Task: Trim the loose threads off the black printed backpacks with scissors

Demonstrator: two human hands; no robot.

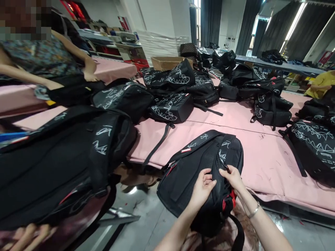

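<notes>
A black backpack with white scribbled print on its shoulder straps lies back side up, over the near edge of the pink table. My left hand is over its back panel, fingers curled and thumb against the edge of the right shoulder strap. Whatever is between those fingers is too small to see. Beside it, my right hand is closed around a slim dark tool that looks like thread snips, at the same strap. Red material shows at the bag's side below my right wrist.
More black backpacks are piled across the pink table. A large one stands close on the left, with another person's hand beneath it. A co-worker handles a bag at the far left. An open cardboard box stands behind.
</notes>
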